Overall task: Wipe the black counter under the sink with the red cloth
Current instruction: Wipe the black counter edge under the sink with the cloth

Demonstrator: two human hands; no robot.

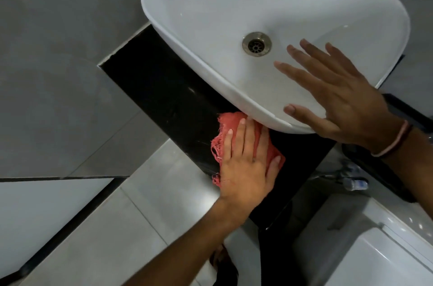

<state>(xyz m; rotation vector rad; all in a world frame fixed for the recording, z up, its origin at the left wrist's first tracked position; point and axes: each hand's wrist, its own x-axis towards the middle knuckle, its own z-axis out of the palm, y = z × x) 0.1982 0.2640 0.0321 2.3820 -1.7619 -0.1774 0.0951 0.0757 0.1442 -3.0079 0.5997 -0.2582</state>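
A black counter (164, 88) runs diagonally under a white basin sink (210, 4) with a metal drain (256, 43). The red cloth (222, 142), frayed at its edges, lies on the counter just below the sink's near rim. My left hand (246, 168) presses flat on it with the fingers stretched out, the fingertips almost under the rim. My right hand (337, 103) is spread over the sink's near rim, holds nothing, and has a band around its wrist. The sink hides the far part of the counter.
Grey wall tiles (58, 63) fill the left. Pale floor tiles (140, 203) lie below the counter's edge. A white toilet (386, 250) stands at the lower right, with a hose and sprayer (353, 182) beside it.
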